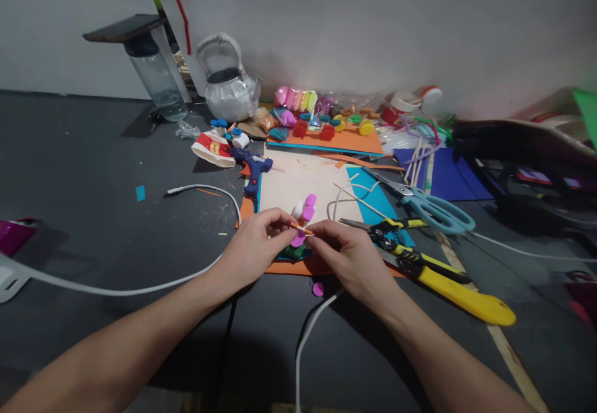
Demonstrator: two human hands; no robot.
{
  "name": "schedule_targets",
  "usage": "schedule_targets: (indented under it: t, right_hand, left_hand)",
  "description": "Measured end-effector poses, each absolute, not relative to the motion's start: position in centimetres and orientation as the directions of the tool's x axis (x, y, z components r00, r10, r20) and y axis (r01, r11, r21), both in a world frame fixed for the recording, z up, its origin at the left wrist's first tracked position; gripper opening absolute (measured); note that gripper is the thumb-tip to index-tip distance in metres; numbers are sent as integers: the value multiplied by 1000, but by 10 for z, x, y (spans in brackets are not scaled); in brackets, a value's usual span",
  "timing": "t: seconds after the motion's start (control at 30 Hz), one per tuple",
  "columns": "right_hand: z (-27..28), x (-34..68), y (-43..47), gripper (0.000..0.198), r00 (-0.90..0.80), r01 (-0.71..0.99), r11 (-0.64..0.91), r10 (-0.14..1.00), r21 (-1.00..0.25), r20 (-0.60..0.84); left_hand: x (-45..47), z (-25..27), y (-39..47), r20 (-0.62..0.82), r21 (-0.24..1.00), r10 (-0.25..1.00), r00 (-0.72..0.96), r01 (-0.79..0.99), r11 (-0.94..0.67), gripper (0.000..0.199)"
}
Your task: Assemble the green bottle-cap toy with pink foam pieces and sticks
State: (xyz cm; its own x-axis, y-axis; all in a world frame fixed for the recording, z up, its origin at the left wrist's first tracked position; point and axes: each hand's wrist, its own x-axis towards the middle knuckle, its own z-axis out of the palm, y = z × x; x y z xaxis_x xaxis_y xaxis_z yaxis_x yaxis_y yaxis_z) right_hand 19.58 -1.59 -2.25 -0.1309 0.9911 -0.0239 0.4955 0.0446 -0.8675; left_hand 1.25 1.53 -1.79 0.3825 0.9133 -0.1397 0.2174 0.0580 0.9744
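Note:
Between my two hands is a thin orange and white rolled strip [302,229], held level above the work surface. My left hand [256,242] pinches its left end between thumb and forefinger. At the other end, my right hand [347,254] is closed on it with the fingertips. Just behind and below the strip are pink pieces [308,206], a white piece [298,209] and a dark green piece [295,251], partly hidden by my fingers. Beneath everything lies a cream sheet [289,176] on top of blue and orange sheets. A small pink disc [318,289] rests near my right wrist.
A blue glue gun [254,170] lies left of the sheet. To the right are blue-handled scissors [436,211], yellow-black pliers [420,254] and a yellow cutter [466,295]. A kettle [228,92], a water bottle [158,83] and colourful clay packs [298,99] stand behind. White cables [135,292] cross the table.

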Motion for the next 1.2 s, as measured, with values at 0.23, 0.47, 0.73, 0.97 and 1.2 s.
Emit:
schedule_targets:
  t: [0.23, 0.47, 0.73, 0.97, 1.2]
  right_hand:
    - [-25, 194, -14, 18, -133, 511, 58, 991, -857, -12]
    - [-24, 193, -13, 17, -133, 510, 62, 991, -858, -7]
    - [-22, 193, -14, 20, -147, 489, 62, 989, -870, -12]
    - [-21, 192, -14, 20, -144, 495, 52, 989, -868, -23]
    - [-21, 192, -15, 22, -135, 492, 42, 990, -870, -29]
  left_hand:
    - [13, -17, 14, -141, 977, 914, 381, 202, 66, 10]
    - [14, -17, 14, -140, 979, 912, 385, 192, 69, 11]
    - [14, -20, 15, -96, 974, 916, 390, 226, 5, 13]
    - [16, -19, 15, -32, 960, 921, 388, 268, -80, 7]
    - [19, -17, 13, 8, 944, 928, 372, 304, -130, 5]
